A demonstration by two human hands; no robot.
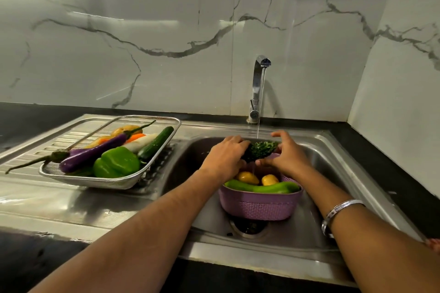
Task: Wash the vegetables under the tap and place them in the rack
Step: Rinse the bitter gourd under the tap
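The step in hand looks like the washing itself. Both hands hold a dark green, knobbly bitter gourd (260,150) under the thin stream from the chrome tap (258,83), above the stainless steel sink (338,166). The left hand (225,156) curls over its left end; the right hand (284,157) pinches the right end, index finger lifted.

Next, by my judgement, the gourd wants turning under the water, then carrying left, well clear of the basin wall, to the steel mesh rack (112,183) on the ribbed drainboard (28,162). That rack is crowded: a green bell pepper (116,162), a long purple aubergine (95,152), a dark cucumber (156,143), a white radish (141,142), carrots and potatoes behind. The gourd would need laying on top or into a gap.

Just below the hands, a lilac perforated plastic basket (259,204) sits in the sink over the drain, holding a pale green gourd-like vegetable (262,188) and two yellow ones (247,177), presumably unwashed.

The sink is set in a black stone desk (31,266). White marble-veined wall panels (142,31) rise behind. A silver bangle (340,211) circles the right wrist.
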